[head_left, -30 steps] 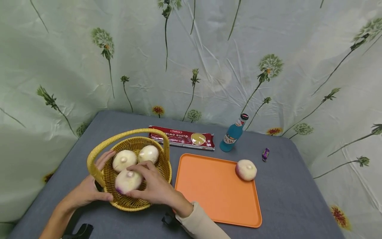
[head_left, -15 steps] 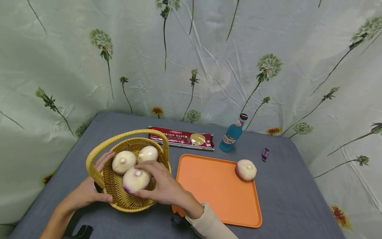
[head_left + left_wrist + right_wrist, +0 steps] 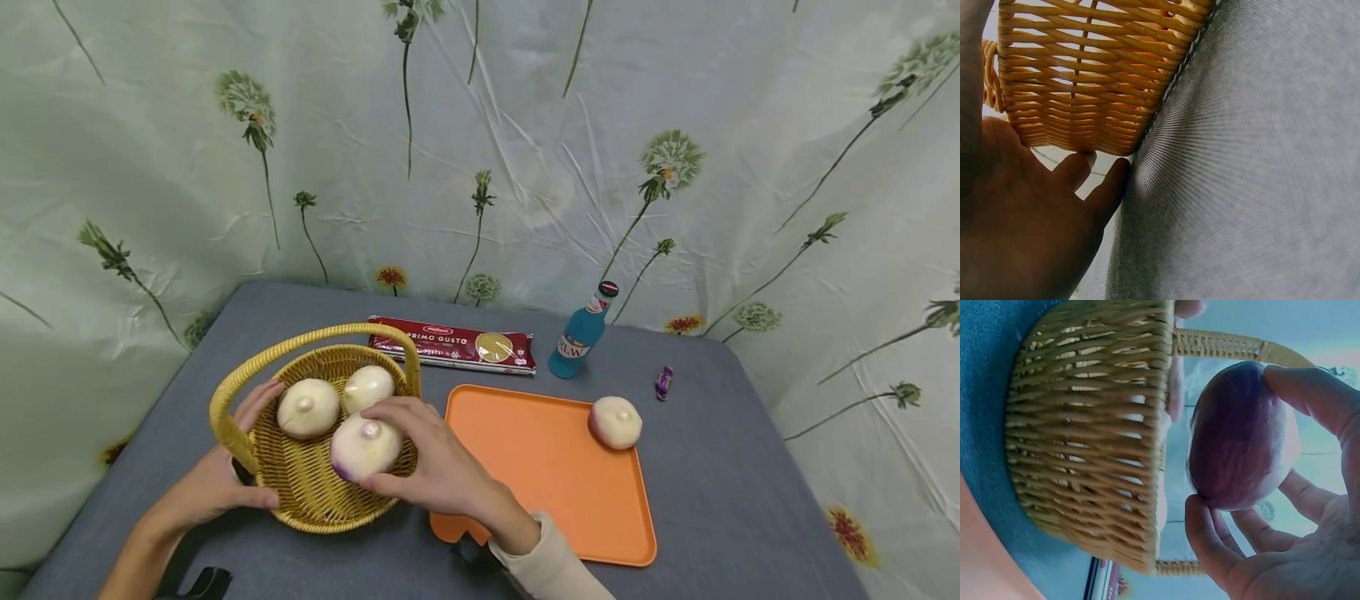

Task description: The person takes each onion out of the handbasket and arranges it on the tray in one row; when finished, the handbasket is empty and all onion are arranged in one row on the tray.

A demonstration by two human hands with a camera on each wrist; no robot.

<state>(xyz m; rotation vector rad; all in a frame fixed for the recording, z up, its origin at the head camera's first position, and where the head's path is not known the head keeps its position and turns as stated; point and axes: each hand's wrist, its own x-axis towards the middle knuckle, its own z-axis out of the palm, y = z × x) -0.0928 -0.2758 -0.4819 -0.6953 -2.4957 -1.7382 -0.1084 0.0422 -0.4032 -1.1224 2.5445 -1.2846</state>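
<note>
My right hand [image 3: 442, 462] pinches a purple and white turnip [image 3: 366, 448] between thumb and fingers, above the right part of the wicker basket [image 3: 318, 518]. In the right wrist view the turnip's purple side [image 3: 1235, 437] faces the camera, higher than the basket's rim. My left hand [image 3: 213, 487] spreads against the basket's left side, the fingers past the handle and the thumb at the front. In the left wrist view that hand [image 3: 1029, 206] lies by the woven wall with straight fingers. Inside the basket sit a pale turnip [image 3: 308, 408] and a glossier white round vegetable [image 3: 369, 387].
An orange tray [image 3: 547, 483] lies to the right of the basket, with another turnip [image 3: 615, 422] at its upper right corner. Behind are a red pasta packet [image 3: 453, 345] and a blue bottle [image 3: 577, 333]. A small purple wrapped candy [image 3: 663, 383] lies at the far right.
My right hand has moved right with the turnip, from the basket's front middle toward its right rim. My left hand and the basket have stayed nearly in place.
</note>
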